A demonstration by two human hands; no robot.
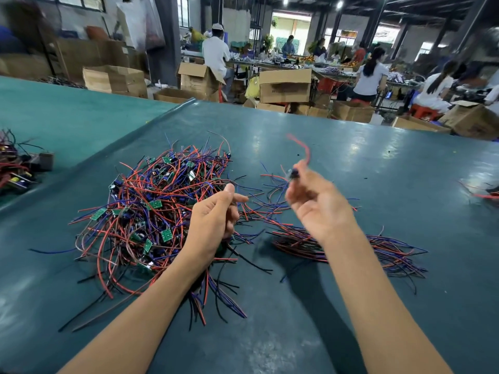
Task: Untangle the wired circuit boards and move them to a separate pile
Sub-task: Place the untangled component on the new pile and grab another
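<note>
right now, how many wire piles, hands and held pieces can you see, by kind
wire piles: 4 (big tangled pile, smaller pile, left-edge pile, right-edge pile)
hands: 2 (left hand, right hand)
held wired piece: 1
total: 7

Place: a factory assembly hall.
Counter: a long green-covered counter (351,163), heaped with wired circuit boards (151,211).
Workers: seated people (370,74) in rows at crowded work lines behind.
Stock: open cardboard boxes (285,85) on the floor.
Building: dark steel beams, bright ceiling lamps (339,4).
</note>
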